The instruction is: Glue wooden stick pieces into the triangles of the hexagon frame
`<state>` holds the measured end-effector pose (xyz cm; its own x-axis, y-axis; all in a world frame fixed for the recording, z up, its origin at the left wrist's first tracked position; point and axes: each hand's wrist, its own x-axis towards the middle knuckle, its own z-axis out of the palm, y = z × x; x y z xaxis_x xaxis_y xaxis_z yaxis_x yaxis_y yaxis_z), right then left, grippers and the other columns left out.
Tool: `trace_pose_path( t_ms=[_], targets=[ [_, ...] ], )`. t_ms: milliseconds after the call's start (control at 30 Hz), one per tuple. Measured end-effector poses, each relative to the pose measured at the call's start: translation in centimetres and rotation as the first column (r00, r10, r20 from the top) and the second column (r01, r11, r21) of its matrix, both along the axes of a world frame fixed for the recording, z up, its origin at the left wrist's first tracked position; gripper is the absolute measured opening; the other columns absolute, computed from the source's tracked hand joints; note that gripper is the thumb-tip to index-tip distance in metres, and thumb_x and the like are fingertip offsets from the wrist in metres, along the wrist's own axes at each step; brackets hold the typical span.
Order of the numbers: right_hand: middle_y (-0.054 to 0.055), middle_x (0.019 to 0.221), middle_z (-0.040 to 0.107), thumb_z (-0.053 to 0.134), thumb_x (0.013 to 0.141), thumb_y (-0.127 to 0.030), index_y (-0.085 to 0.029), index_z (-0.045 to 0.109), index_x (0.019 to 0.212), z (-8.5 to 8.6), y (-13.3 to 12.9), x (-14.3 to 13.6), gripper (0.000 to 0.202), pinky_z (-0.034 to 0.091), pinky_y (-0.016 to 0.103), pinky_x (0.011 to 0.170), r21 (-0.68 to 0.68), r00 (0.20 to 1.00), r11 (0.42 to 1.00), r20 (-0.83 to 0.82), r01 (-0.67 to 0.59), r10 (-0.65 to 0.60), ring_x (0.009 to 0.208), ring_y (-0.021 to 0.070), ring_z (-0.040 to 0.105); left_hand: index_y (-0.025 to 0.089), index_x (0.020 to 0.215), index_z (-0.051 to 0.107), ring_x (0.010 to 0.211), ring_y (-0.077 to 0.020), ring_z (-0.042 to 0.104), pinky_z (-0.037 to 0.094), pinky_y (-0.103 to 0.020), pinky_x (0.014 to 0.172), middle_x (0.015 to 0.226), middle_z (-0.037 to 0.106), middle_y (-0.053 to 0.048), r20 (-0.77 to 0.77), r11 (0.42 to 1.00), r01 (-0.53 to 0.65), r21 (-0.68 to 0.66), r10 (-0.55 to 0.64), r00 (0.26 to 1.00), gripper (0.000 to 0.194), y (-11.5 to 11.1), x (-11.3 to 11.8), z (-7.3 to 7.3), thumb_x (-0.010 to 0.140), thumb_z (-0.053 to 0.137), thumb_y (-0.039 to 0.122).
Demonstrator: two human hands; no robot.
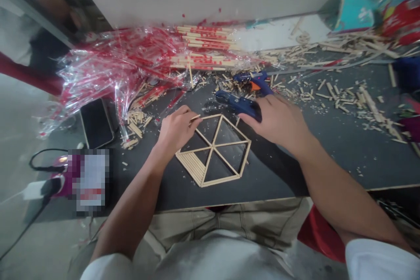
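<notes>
A hexagonal frame of pale wooden sticks lies flat on the dark table, with spokes meeting at its middle. Its lower-left section is partly filled with sticks laid side by side. My left hand is at the frame's upper-left corner, its fingers pinching a short wooden stick. To the right of the frame, my right hand is closed around a dark blue hand tool, whose exact kind I cannot make out. Just behind that tool lies a blue glue gun with an orange trigger.
Clear and red plastic wrappers heap at the back left, beside bundled wrapped chopsticks. Stick offcuts scatter along the back and right. A phone and a purple power strip with cables sit at left. A teal paper cup lies back right.
</notes>
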<state>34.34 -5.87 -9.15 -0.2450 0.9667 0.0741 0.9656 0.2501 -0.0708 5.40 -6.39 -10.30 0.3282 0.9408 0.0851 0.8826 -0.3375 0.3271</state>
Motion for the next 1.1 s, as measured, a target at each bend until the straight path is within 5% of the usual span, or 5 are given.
trace_pose_path(
  t_ms=[400, 733, 900, 1100],
  targets=[
    [0.029, 0.113, 0.067, 0.048, 0.097, -0.063, -0.004, 0.066, 0.122, 0.2, -1.2, 0.5, 0.067, 0.056, 0.057, 0.090, -0.074, 0.986, 0.996, 0.162, 0.056, -0.043, 0.106, 0.0440, 0.065, 0.014, 0.126, 0.067, 0.096, -0.0224, 0.069, 0.053, -0.031, 0.074, 0.110, 0.070, -0.012, -0.029, 0.998, 0.025, 0.052, -0.023, 0.999, 0.041, -0.6, 0.5, 1.1, 0.111, 0.031, 0.027],
    [0.029, 0.111, 0.068, 0.058, 0.092, -0.061, -0.007, 0.066, 0.120, 0.3, -2.2, 2.2, 0.061, 0.055, 0.061, 0.091, -0.079, 0.971, 0.980, 0.176, 0.181, -0.165, 0.107, 0.0475, 0.067, 0.015, 0.138, 0.061, 0.112, -0.0236, 0.068, 0.056, -0.037, 0.098, 0.119, 0.072, -0.014, 0.056, 0.991, 0.096, 0.090, -0.101, 0.993, 0.041, -0.5, 0.0, -0.3, 0.108, 0.034, 0.015],
    [0.030, 0.113, 0.068, 0.056, 0.095, -0.048, -0.006, 0.067, 0.118, 1.0, -2.5, 1.9, 0.049, 0.056, 0.059, 0.090, -0.046, 0.966, 0.985, 0.209, 0.168, -0.155, 0.110, 0.0480, 0.066, 0.019, 0.128, 0.068, 0.116, -0.0248, 0.070, 0.055, -0.039, 0.105, 0.123, 0.076, -0.010, 0.104, 0.982, -0.135, 0.129, 0.122, 0.987, 0.035, 0.9, -2.2, -0.7, 0.109, 0.040, 0.026],
    [0.023, 0.110, 0.071, 0.062, 0.095, -0.045, -0.012, 0.069, 0.119, 1.1, -1.7, 1.5, 0.041, 0.056, 0.056, 0.091, -0.023, 0.975, 0.982, 0.119, 0.189, -0.185, 0.106, 0.0425, 0.068, 0.017, 0.120, 0.072, 0.115, -0.0309, 0.069, 0.052, -0.048, 0.106, 0.118, 0.077, -0.014, 0.064, 0.881, -0.403, 0.248, 0.400, 0.914, 0.033, 2.6, -5.3, -1.3, 0.104, 0.044, 0.022]
  ],
)
